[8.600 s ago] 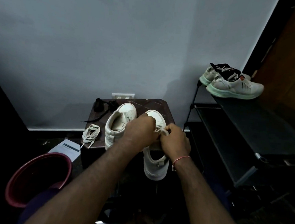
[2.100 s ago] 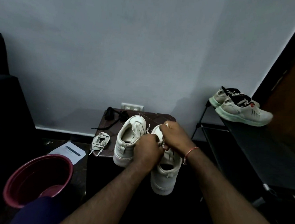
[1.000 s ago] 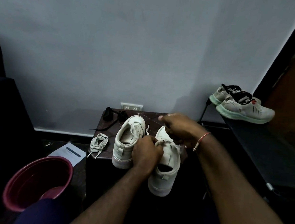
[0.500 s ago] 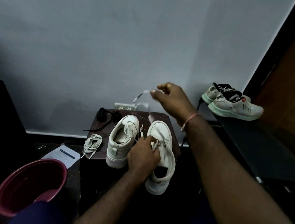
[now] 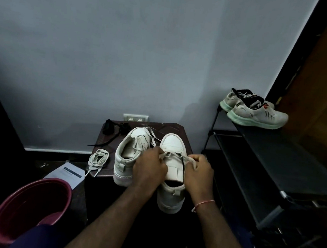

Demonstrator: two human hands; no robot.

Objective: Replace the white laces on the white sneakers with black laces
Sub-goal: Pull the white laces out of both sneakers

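At the far left a maroon basin is cut off by the frame and partly covered by a dark sleeve. Its inside is too dim to read, and the print on the paper sheet beside it is illegible. On the small dark counter a coiled white lace sits at the near left corner, likely set aside once pulled out. The black laces wait bundled at the back, within reach for threading. The first sneaker stands heel toward the person; a loose pale strand crosses its toe, so whether its eyelets are bare is hard to tell. The left hand is curled, pinching the white lace at the left eyelet row of the second sneaker. That sneaker overhangs the counter's near edge, probably drawn close so the lacing faces up between both hands. The right hand pinches the same lace on the opposite side, apparently so the two can pull a crossing slack. Knuckles hide the fingertips and the lower eyelets, so the threaded rows cannot be counted. Farther right, running shoes rest on a dark shoe rack whose lower shelves vanish into shadow.
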